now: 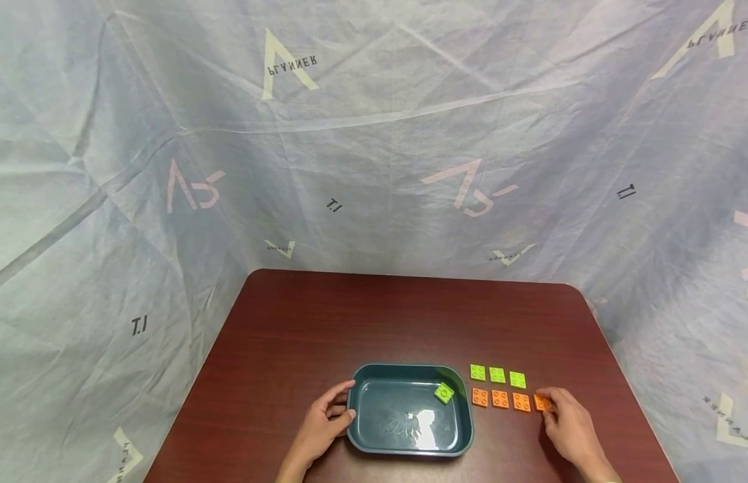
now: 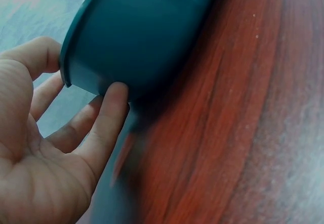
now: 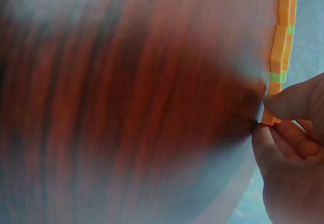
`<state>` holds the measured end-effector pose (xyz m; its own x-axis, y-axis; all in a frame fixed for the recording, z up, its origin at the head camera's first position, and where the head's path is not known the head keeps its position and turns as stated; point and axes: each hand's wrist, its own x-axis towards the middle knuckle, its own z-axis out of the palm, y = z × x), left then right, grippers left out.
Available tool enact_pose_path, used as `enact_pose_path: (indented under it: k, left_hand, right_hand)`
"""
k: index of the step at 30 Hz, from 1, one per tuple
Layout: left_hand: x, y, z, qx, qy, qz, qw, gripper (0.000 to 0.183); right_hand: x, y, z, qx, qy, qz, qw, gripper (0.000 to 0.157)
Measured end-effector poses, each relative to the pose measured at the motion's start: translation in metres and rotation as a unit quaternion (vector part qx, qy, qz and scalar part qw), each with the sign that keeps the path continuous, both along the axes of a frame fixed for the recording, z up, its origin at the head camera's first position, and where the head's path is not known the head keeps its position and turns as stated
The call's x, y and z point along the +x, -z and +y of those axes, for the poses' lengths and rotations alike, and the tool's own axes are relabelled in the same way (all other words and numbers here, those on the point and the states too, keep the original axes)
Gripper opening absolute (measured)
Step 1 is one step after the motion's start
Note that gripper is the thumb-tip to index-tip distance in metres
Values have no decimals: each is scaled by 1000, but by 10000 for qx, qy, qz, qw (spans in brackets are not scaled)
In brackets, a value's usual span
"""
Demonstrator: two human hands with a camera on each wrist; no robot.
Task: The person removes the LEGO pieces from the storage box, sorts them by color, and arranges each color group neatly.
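A dark teal tray (image 1: pixel 404 446) lies on the table, with one green toy brick (image 1: pixel 444 393) inside near its right wall. At the tray's left end, my left hand (image 1: pixel 322 419) holds the rim, fingers and thumb spread along it; the left wrist view shows fingertips against the outer wall (image 2: pixel 147 32). My right hand (image 1: pixel 569 422) pinches an orange toy brick (image 1: pixel 543 402) between thumb and fingers, at the right end of a row of orange bricks (image 1: pixel 500 399). Behind that row sit three green bricks (image 1: pixel 497 374). The right wrist view shows the pinched orange brick (image 3: pixel 272 95) edge-on.
The dark red wooden table (image 1: pixel 349 315) has rounded far corners. Grey printed cloth (image 1: pixel 374 188) hangs behind it and along both sides. Both brick rows stand just right of the tray.
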<state>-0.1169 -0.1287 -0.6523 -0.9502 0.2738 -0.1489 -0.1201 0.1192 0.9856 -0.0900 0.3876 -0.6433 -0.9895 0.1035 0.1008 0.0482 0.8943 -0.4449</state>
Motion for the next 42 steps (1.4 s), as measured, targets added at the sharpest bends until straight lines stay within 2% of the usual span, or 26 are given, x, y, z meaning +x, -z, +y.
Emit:
enact_pose_path:
  k: [10, 22, 35, 42]
  left_hand:
    - [1, 0, 0, 144, 19, -48, 9999, 60]
    - [0, 0, 1, 305, 72, -86, 9995, 61]
    - [0, -1, 2, 252, 91, -62, 9996, 60]
    - [0, -1, 2, 188, 71, -42, 9998, 60]
  right_hand:
    - [2, 3, 1, 80, -7, 164, 9998, 37]
    - [4, -3, 2, -178, 144, -217, 9995, 46]
    - [6, -22, -8, -353, 284, 80, 9989, 48]
    - [7, -33, -21, -354, 278, 573, 9973, 45]
